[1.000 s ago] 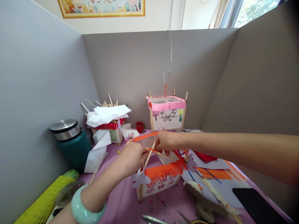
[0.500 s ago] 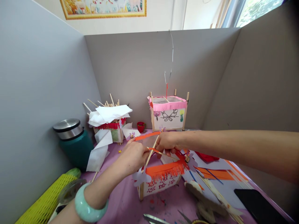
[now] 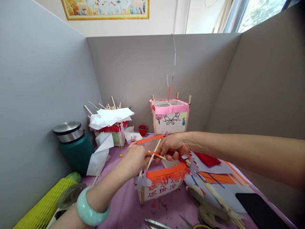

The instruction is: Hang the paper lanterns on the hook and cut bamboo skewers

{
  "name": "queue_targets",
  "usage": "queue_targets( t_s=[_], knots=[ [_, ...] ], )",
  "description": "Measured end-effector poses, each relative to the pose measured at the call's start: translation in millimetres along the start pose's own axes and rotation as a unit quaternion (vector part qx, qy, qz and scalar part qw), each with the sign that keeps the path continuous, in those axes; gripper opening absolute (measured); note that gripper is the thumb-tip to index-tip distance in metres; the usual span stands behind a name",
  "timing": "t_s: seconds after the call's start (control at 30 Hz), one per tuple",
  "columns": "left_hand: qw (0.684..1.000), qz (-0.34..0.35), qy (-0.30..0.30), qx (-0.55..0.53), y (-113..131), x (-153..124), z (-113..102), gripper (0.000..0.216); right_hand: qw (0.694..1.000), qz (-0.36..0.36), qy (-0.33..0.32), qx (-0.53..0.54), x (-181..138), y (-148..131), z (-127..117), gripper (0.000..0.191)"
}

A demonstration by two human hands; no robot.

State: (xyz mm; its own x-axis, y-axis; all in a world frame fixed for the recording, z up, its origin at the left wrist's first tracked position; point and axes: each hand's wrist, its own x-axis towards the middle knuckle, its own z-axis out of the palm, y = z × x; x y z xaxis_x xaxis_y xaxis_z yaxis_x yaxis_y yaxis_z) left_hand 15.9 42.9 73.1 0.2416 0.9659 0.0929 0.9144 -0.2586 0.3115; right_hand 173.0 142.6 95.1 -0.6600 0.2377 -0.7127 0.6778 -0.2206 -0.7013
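An orange strip (image 3: 154, 154) lies over the spot where two thin sticks cross, above the mouth of an open-topped paper box (image 3: 163, 190) standing upright on the worktop (image 3: 125, 197). One stick (image 3: 149, 163) runs from the near left corner towards the far right; the other stick (image 3: 170, 161) slants to the near right corner. The left hand (image 3: 135, 160) has its grip closed around the other stick, just beside the crossing. The right hand (image 3: 172, 145) curls its fingers at the crossing from the far side; what its fingertips pinch is hidden, so I cannot tell how firm that grip is.

The box looks light, its corner posts (image 3: 142, 194) stiff and its paper walls thin enough to crease or tear. The posts seem the safest hold; the orange fringe (image 3: 165, 175) and the purple paper cutout (image 3: 143, 181) look soft and easily bent. The strip is probably limp and better pinched flat between fingertips; the sticks could snap under hard pressure.

Farther out, scissors (image 3: 157, 224) lie in front of the box and loose sticks (image 3: 222, 202) to its right, near a black flat slab (image 3: 262, 208). A pink-fringed box (image 3: 171, 123) stands behind, and a teal bottle (image 3: 76, 154) at left.
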Motion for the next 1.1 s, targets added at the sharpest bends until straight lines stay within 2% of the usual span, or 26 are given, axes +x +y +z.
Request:
queue_targets(
  t_s=[0.17, 0.3, 0.37, 0.43, 0.53, 0.63, 0.73, 0.8, 0.87, 0.93, 1.03, 1.1],
  knots=[
    [0.999, -0.016, 0.045, -0.014, -2, 3, 3, 0.020, 1.000, -0.008, -0.016, -0.002, 1, 0, 0, 0.024],
    [0.999, -0.038, 0.026, 0.005, 1, 4, 2, 0.024, 1.000, -0.012, -0.009, -0.017, 3, 0, 0, 0.023],
    [0.999, -0.046, 0.018, 0.005, 1, 4, 1, 0.025, 0.999, -0.017, 0.008, -0.042, 1, 0, 2, 0.023],
    [0.999, -0.050, 0.017, -0.010, -1, 4, 0, 0.027, 0.992, -0.038, 0.057, -0.106, -3, -1, 6, 0.023],
    [0.998, -0.036, 0.036, -0.042, -7, 2, -1, 0.029, 0.949, -0.075, 0.151, -0.266, -16, -3, 12, 0.025],
    [0.994, -0.026, 0.067, -0.079, -11, -2, -5, 0.024, 0.875, -0.114, 0.231, -0.410, -29, -6, 16, 0.029],
    [0.985, -0.055, 0.106, -0.121, -12, -6, -10, 0.021, 0.806, -0.139, 0.300, -0.492, -39, -6, 17, 0.027],
    [0.976, -0.080, 0.136, -0.153, -13, -8, -12, 0.020, 0.792, -0.138, 0.328, -0.496, -44, -4, 17, 0.025],
    [0.960, -0.095, 0.156, -0.211, -13, -9, -12, 0.018, 0.795, -0.141, 0.346, -0.478, -48, -1, 16, 0.024],
    [0.930, -0.100, 0.158, -0.315, -13, -8, -11, 0.015, 0.796, -0.153, 0.360, -0.461, -49, 2, 16, 0.021],
    [0.860, -0.096, 0.118, -0.487, -8, -6, -12, 0.012, 0.782, -0.172, 0.386, -0.459, -48, 5, 16, 0.018],
    [0.819, -0.091, 0.080, -0.561, -4, -5, -13, 0.012, 0.766, -0.201, 0.397, -0.464, -46, 4, 18, 0.017]
  ],
)
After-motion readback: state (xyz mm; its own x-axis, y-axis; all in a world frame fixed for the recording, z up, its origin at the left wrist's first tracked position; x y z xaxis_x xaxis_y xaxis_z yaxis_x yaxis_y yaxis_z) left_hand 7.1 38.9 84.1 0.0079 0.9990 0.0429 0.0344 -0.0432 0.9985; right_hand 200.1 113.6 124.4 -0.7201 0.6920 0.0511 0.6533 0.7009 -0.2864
